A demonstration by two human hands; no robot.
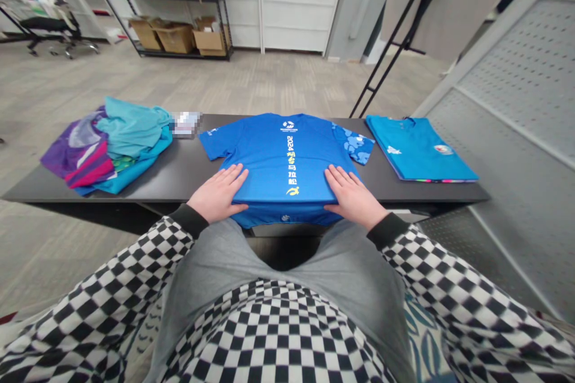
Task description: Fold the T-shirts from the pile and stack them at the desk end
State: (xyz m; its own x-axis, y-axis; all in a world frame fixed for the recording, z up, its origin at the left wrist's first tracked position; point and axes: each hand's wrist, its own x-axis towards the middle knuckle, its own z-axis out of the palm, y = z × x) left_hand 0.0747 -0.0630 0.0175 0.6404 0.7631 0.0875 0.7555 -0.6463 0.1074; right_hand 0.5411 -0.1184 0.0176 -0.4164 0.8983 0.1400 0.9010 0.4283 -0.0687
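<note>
We have the blue T-shirt (281, 155) mid-desk (179, 176), near edge drooping over; left hand (218, 194) and right hand (354, 197) press flat, fingers (236, 175) open (no grip); a hard drag could slide or rumple it.

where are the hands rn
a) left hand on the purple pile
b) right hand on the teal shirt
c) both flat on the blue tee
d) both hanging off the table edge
C: the left hand and the right hand both lie flat on the blue T-shirt, near its lower fold.
</note>
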